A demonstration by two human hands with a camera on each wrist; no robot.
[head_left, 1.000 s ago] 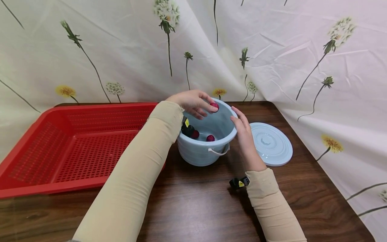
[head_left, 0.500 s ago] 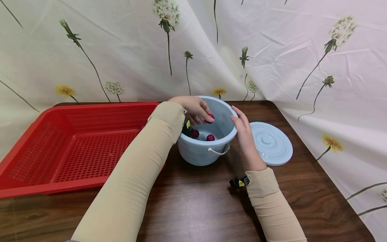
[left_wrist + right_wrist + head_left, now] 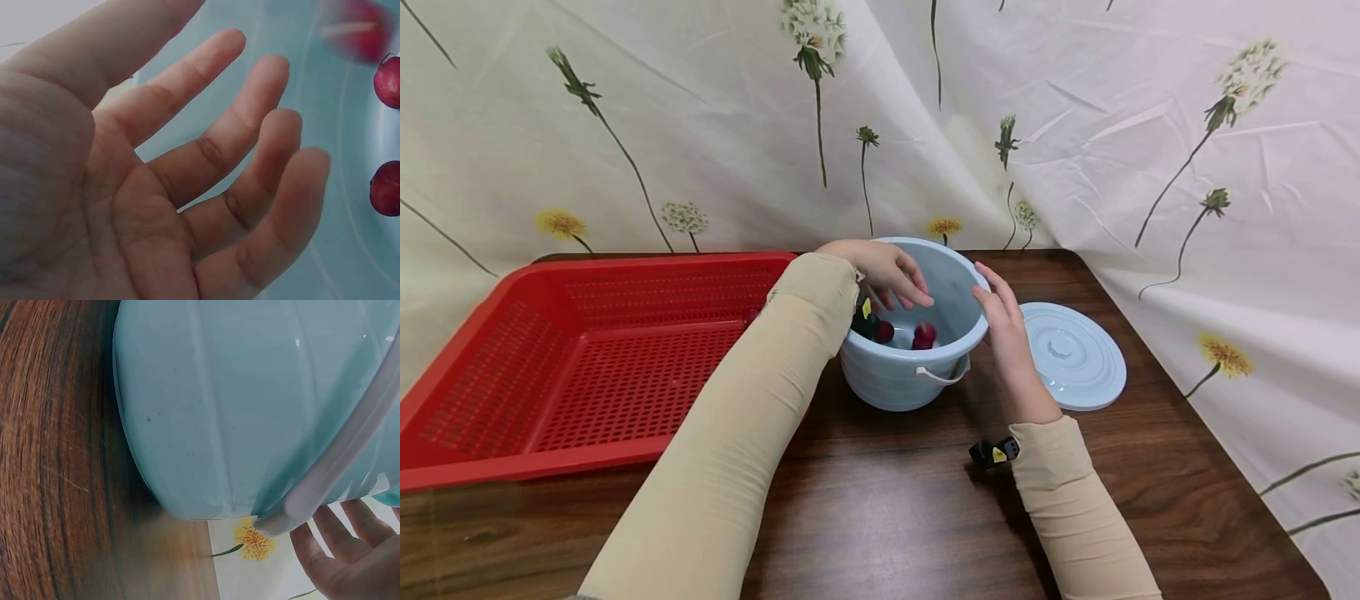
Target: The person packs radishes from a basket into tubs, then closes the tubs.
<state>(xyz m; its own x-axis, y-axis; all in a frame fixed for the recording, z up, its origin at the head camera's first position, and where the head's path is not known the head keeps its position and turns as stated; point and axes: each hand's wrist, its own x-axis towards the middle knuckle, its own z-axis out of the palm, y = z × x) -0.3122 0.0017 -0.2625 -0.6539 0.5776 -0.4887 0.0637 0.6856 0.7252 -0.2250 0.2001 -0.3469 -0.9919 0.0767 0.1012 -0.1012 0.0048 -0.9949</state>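
My left hand (image 3: 889, 268) hangs inside the light blue bucket (image 3: 887, 383), fingers loosely curved and apart, nothing between them. Just off its fingertips, in the left wrist view, a small dark-red round fruit or radish (image 3: 361, 31) is blurred in mid-air. Two more such round things, one with a thin curled stem or root (image 3: 389, 84) and a plain one (image 3: 387, 189), lie in the bucket. My right hand (image 3: 1013, 342) rests against the bucket's right rim with extended fingers. In the right wrist view its fingers (image 3: 362, 522) touch the outer wall beside the white handle (image 3: 340, 456).
A large red perforated basket (image 3: 550, 462) stands on the left of the brown wooden table (image 3: 880, 500). A red round thing (image 3: 751, 314) shows in it, partly behind my left sleeve. The bucket's light blue lid (image 3: 1078, 354) lies right of my right hand. A flower-patterned cloth hangs behind.
My left hand lowered a round dark-red fruit or radish into the bucket and has released it; it now drops beside another. My right hand stays at the rim.
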